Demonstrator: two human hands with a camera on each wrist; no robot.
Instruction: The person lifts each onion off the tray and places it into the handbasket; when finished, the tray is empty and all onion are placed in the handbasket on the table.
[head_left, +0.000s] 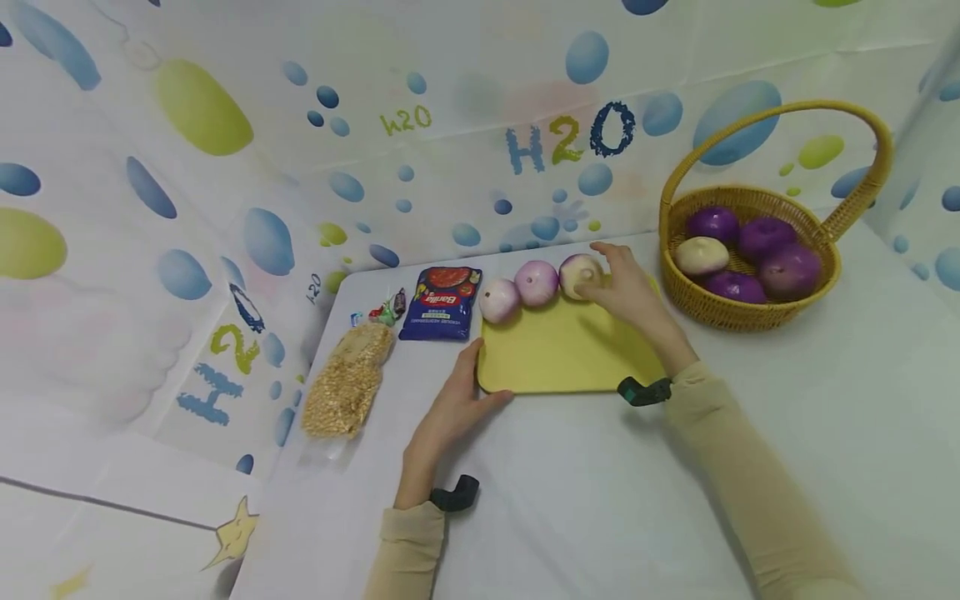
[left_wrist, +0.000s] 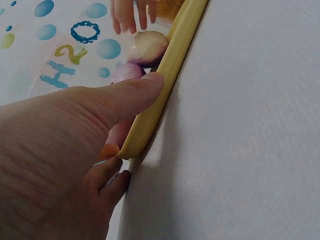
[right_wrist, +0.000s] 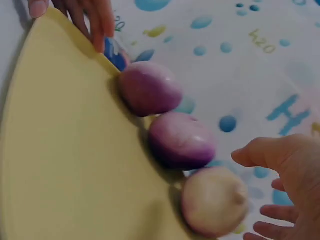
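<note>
A yellow tray (head_left: pixel 558 358) carries three onions in a row along its far edge. The left onion (head_left: pixel 499 300) and middle onion (head_left: pixel 537 283) are pinkish purple; the right onion (head_left: pixel 580 276) is paler, its stem end showing in the right wrist view. My left hand (head_left: pixel 453 408) holds the tray's near left corner, thumb along the near edge and fingers at the left side. Spread around the right onion is my right hand (head_left: pixel 633 300); in the right wrist view a small gap shows between its thumb (right_wrist: pixel 260 152) and the onion.
A wicker basket (head_left: pixel 738 317) with a tall handle, holding several purple onions and a pale one, stands at the right. Left of the tray lie a blue Barilla pouch (head_left: pixel 441 304), small wrapped candies (head_left: pixel 386 310) and a bag of yellowish grains (head_left: pixel 348 383). A printed backdrop rises behind.
</note>
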